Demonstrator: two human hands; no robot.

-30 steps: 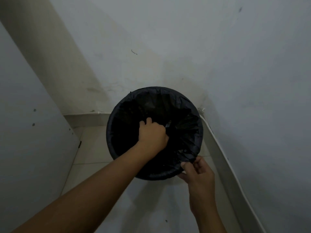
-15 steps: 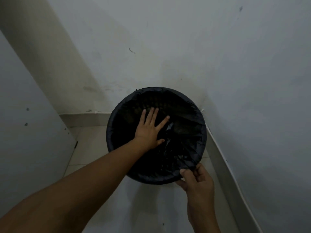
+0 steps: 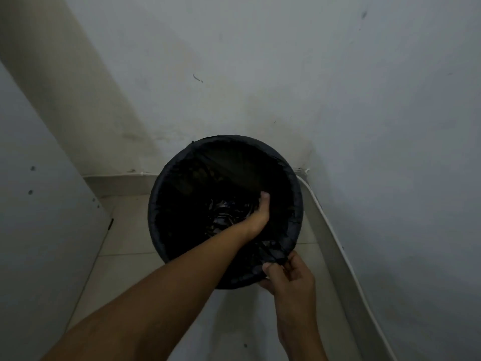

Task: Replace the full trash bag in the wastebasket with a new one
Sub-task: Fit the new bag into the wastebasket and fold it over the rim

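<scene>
A round wastebasket [image 3: 153, 212] stands on the floor in a wall corner. A black trash bag [image 3: 234, 162] lines it, with its edge folded over the rim. My left hand [image 3: 257, 217] reaches deep inside on the right side and presses the bag down. Its thumb is straight and its fingers are lost in the dark. My right hand [image 3: 289, 280] is at the near right rim and pinches the bag's edge between thumb and fingers. Crumpled folds of the bag show at the bottom.
Grey walls meet just behind the basket. A white baseboard strip [image 3: 333, 243] runs along the right wall. A pale panel [image 3: 39, 230] stands at the left. Light floor tiles [image 3: 125, 230] lie left of and in front of the basket.
My left hand went from a fist to spread fingers, then pushed deeper and to the right inside the bag. My right hand kept its pinch on the bag's edge.
</scene>
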